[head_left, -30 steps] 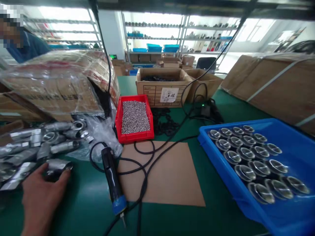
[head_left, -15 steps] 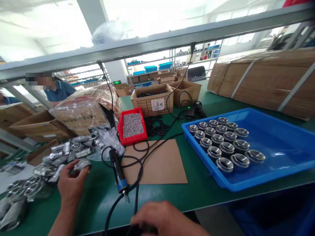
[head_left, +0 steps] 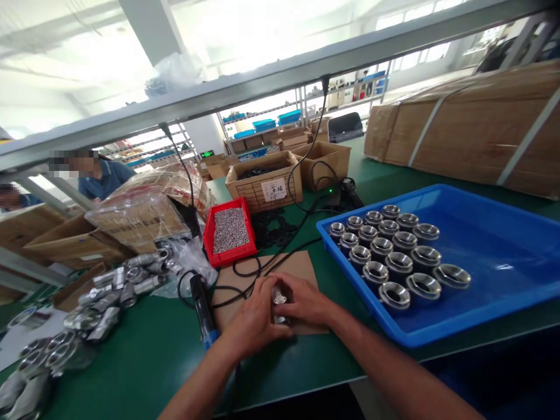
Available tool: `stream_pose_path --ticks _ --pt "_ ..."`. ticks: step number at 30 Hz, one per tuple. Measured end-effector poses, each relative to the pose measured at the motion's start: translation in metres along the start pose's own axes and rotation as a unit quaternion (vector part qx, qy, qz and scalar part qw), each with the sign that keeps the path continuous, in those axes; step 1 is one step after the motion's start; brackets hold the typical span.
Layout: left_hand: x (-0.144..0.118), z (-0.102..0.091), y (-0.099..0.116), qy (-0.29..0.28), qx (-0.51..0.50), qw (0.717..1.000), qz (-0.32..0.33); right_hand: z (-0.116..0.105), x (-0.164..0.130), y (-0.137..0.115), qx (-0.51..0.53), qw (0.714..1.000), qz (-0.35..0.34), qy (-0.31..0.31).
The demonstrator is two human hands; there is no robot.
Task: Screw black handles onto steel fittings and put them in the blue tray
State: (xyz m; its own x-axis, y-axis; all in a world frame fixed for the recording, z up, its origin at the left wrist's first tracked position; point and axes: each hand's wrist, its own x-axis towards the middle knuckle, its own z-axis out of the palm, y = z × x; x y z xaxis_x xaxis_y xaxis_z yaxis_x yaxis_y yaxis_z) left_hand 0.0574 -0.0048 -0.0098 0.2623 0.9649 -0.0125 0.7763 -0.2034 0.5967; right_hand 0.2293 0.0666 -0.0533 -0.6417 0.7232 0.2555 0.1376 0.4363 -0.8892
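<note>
1. My left hand (head_left: 259, 312) and right hand (head_left: 305, 300) curl their fingers around a metal part (head_left: 279, 298), gripping it between them.
2. Beneath my fingers lies a cardboard sheet (head_left: 301, 264).
3. Left of them lies a screwdriver (head_left: 202, 306).
4. A blue tray (head_left: 494, 239) stands to their right.

No writing is legible, even on the white label (head_left: 273, 190).

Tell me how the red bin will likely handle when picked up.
The red bin will probably feel heavy for its size, since small metal pieces fill much of it. Those pieces look loose, so they would likely shift or spill if it tilts. Its straight walls suggest stiff plastic that should hardly flex.
</note>
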Motion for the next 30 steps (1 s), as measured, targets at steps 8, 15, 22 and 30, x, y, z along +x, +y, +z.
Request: stream_pose_path --ticks 8,15,22,30 --pt "0.113 -0.067 -0.015 0.123 0.295 0.946 0.054 -0.005 0.001 -0.008 -0.043 0.999 0.001 -0.02" --pt "0.216 -0.045 -0.04 0.106 0.354 0.927 0.055 -0.005 0.003 0.0 -0.043 0.998 -0.045 -0.027" --pt "0.196 -0.041 -0.037 0.14 0.275 0.95 0.044 -0.011 -0.002 0.0 -0.064 0.991 -0.031 -0.117" --pt "0.067 -0.059 -0.047 0.04 -0.152 0.987 0.023 -0.006 0.0 -0.001 -0.061 0.992 0.0 -0.111"
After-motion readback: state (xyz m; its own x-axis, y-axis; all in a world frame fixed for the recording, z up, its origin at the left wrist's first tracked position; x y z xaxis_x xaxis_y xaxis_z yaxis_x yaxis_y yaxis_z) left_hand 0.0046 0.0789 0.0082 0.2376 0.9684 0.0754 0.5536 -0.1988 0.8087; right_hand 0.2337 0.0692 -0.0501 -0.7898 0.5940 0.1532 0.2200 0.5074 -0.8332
